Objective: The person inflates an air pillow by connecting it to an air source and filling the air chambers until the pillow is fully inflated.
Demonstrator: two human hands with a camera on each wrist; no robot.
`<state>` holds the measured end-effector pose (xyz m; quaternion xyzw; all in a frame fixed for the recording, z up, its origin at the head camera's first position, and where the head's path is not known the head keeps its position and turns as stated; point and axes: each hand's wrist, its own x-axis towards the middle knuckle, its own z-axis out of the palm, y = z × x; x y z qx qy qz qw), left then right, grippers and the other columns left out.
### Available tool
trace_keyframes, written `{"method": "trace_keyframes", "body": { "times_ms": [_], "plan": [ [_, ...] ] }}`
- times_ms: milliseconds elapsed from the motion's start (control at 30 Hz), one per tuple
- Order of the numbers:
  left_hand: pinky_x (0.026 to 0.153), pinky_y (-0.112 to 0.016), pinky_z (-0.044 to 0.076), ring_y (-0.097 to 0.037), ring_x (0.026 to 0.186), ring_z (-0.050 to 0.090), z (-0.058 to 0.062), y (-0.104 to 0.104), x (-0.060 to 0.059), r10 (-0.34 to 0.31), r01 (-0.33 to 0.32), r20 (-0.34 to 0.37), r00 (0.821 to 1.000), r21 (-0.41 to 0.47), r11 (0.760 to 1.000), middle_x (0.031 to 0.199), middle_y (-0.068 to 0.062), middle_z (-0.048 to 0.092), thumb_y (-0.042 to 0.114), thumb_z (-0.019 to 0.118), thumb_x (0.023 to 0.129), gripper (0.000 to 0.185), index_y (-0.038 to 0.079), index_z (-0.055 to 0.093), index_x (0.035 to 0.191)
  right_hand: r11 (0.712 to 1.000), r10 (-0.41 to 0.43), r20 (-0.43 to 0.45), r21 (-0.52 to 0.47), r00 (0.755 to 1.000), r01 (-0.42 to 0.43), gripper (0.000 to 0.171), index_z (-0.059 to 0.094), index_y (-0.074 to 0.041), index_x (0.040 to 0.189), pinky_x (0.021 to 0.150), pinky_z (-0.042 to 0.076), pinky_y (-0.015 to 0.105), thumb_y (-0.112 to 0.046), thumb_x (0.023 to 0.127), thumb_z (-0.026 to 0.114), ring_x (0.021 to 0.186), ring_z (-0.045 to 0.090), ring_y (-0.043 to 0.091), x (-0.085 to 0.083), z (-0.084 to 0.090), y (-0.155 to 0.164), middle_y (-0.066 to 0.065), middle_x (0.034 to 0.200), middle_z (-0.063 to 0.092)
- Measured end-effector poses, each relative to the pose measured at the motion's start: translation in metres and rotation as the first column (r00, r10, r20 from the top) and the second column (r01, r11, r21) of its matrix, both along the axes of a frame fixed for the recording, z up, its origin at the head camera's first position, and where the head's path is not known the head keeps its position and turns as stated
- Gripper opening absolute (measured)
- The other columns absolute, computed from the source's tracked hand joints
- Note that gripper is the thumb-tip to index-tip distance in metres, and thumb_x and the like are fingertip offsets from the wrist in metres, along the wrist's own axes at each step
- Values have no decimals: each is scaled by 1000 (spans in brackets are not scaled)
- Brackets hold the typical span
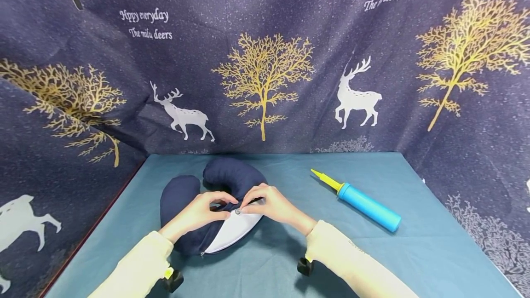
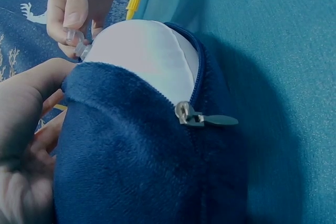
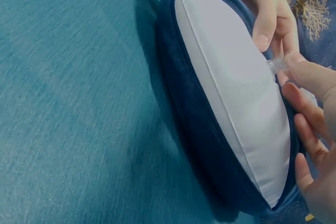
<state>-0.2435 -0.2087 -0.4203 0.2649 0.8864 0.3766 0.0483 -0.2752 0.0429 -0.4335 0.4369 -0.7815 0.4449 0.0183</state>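
A navy plush U-shaped neck pillow (image 1: 180, 197) lies on the table, its cover unzipped along the near side. Through that opening bulges a white inner bladder (image 1: 236, 231). My right hand (image 1: 271, 203) pinches a clear plastic air valve (image 2: 79, 45) that sticks up from the bladder's edge. On the other side of the valve, my left hand (image 1: 207, 208) grips the cover's edge between thumb and fingers; part of those fingers is hidden behind the fabric. At one end of the opening hangs a metal zipper pull (image 2: 218, 120).
A blue hand pump (image 1: 368, 206) with a yellow nozzle lies to the right on the teal-covered table (image 1: 418, 247). Behind and at the sides hangs a dark cloth (image 1: 290, 13) printed with deer and trees. A black wrist camera (image 1: 305, 266) sits below the right sleeve.
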Motion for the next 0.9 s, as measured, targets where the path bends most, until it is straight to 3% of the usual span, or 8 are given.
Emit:
{"method": "trace_keyframes", "body": {
  "times_ms": [500, 733, 900],
  "plan": [
    [96, -48, 53, -28, 114, 63, -1, 2, 1, 17, -17, 10, 1000, 1, 1000, 118, 0, 70, 22, 74, 88, 29, 25, 70, 116, 994, -35, 72, 104, 997, 28, 9, 77, -17, 89, 87, 47, 36, -22, 82, 80, 92, 61, 15, 0, 8, -1, -2, 95, 74],
    [96, -49, 53, -28, 114, 63, -1, 2, 2, 23, -23, 14, 1000, 0, 1000, 118, 0, 69, 24, 74, 88, 28, 25, 70, 116, 995, -44, 45, 95, 998, 40, 10, 77, -17, 87, 92, 42, 28, -22, 81, 81, 89, 65, 13, -1, 5, -2, -3, 90, 73],
    [96, -47, 53, -27, 114, 63, -1, 2, 2, 22, -22, 4, 1000, -4, 1000, 118, 1, 70, 25, 74, 88, 29, 26, 70, 116, 995, -41, 23, 96, 999, 38, 10, 78, -17, 87, 94, 40, 28, -23, 80, 82, 88, 65, 10, 0, 6, -3, -3, 90, 74]
  ]
}}
